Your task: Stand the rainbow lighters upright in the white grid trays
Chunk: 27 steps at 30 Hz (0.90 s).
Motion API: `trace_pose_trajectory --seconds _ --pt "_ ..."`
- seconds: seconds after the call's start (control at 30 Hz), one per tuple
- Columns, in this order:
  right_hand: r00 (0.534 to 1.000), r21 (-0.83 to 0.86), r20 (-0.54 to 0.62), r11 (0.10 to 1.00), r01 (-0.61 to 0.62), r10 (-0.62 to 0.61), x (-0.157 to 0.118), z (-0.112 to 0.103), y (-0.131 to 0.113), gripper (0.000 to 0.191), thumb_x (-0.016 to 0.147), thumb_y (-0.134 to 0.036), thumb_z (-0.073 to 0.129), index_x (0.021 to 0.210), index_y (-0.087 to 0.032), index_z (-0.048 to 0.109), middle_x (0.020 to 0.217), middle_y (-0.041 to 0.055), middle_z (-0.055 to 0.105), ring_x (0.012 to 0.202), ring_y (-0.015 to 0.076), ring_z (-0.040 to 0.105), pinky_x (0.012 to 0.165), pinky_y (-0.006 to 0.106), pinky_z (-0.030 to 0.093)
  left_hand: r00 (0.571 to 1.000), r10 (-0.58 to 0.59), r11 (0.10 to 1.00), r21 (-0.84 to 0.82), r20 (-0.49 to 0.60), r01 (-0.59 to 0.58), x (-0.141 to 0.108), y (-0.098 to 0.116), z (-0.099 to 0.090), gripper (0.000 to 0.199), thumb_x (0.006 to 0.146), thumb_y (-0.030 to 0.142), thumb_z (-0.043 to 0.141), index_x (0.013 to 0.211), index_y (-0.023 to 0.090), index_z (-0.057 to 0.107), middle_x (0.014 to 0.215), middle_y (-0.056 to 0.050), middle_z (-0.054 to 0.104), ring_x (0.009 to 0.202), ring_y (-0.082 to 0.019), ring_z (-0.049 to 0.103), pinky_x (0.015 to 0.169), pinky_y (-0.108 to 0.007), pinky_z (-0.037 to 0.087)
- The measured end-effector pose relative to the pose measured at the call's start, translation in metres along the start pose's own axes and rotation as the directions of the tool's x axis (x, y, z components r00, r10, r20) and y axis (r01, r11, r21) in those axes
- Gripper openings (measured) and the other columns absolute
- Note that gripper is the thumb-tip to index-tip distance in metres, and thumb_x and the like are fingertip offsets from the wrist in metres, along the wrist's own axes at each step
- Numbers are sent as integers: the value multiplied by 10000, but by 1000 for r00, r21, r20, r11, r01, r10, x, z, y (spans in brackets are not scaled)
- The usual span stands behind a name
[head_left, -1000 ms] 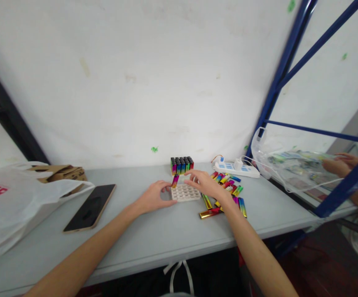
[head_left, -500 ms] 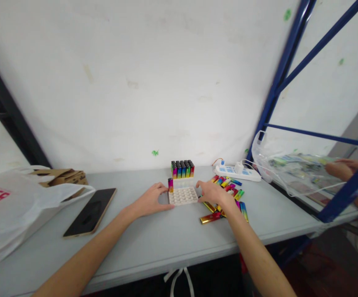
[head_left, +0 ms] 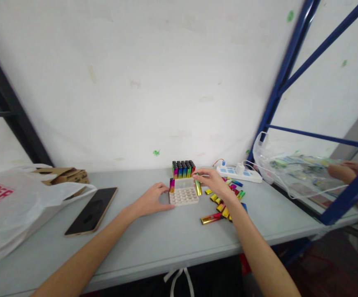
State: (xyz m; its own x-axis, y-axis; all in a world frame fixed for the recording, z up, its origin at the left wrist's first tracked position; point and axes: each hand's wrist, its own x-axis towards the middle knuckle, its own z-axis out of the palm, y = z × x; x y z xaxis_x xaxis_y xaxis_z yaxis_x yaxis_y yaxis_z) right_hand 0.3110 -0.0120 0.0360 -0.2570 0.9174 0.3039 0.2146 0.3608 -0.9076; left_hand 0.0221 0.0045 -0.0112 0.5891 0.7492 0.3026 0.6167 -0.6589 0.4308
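Note:
A white tray with rows of round holes [head_left: 183,198] lies on the grey table [head_left: 154,239]. One rainbow lighter [head_left: 171,185] stands in its far left corner. My left hand [head_left: 150,201] rests against the tray's left side. My right hand [head_left: 211,180] holds a gold-green lighter [head_left: 198,187] upright just right of the tray's far right corner. A loose pile of shiny coloured lighters [head_left: 225,202] lies to the right of the tray. Behind the tray stands a full block of lighters with black tops [head_left: 183,169].
A dark phone [head_left: 91,210], a cardboard box [head_left: 62,176] and a white plastic bag [head_left: 15,206] lie at the left. A white power strip [head_left: 239,172] sits behind the pile. Blue shelf posts [head_left: 274,99] stand at the right, where another person's hands [head_left: 344,170] handle a clear bag.
My right hand has picked a lighter from the pile and carried it up to the tray's right far corner. One lighter now stands in the tray's left corner. My left hand stays put.

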Motion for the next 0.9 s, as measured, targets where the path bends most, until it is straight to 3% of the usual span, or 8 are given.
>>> trace_pose_trajectory --seconds 0.13,0.27,0.4,0.57,0.73,0.9 --pt "993 78 119 997 -24 15 -4 7 -8 378 923 -573 604 1056 -220 590 803 18 703 738 186 686 670 310 575 1000 8 1000 0 -9 -8 0 2 -2 587 753 619 771 1151 192 707 1094 -89 661 1027 -277 638 963 -391 517" --pt "997 41 75 999 14 -17 -3 14 -7 392 941 -589 561 1049 -214 588 655 -70 501 547 109 521 599 280 567 1000 5 1000 -1 0 -5 0 8 1 583 733 610 792 1141 200 719 1075 -86 671 1006 -280 647 943 -385 521" --pt "997 60 36 996 64 -66 0 20 -6 443 927 -573 578 1175 -207 602 675 -77 404 534 96 426 495 233 514 1000 15 1000 8 6 -15 1 17 6 583 723 601 805 1146 208 723 1074 -79 674 1006 -282 652 943 -385 520" --pt "996 -31 27 995 92 -91 2 20 -5 427 947 -602 534 812 -197 524 707 -52 435 527 84 441 458 215 442 1000 26 999 38 9 -26 2 22 8 526 740 552 814 1112 193 719 1081 -88 673 1035 -281 642 965 -390 512" --pt "998 -111 -5 992 54 -55 1 22 -1 374 1000 -591 434 891 -234 452 695 -60 485 525 99 429 472 211 363 999 38 998 41 5 -38 1 19 9 546 747 551 811 1126 172 708 1090 -93 665 1036 -277 635 965 -386 513" --pt "978 -335 -143 937 96 -151 1 28 -3 458 992 -592 413 734 -213 423 655 -39 432 631 124 425 576 242 320 999 38 998 51 0 -38 0 18 9 531 747 546 812 1131 194 708 1076 -81 667 1026 -278 642 959 -384 517"
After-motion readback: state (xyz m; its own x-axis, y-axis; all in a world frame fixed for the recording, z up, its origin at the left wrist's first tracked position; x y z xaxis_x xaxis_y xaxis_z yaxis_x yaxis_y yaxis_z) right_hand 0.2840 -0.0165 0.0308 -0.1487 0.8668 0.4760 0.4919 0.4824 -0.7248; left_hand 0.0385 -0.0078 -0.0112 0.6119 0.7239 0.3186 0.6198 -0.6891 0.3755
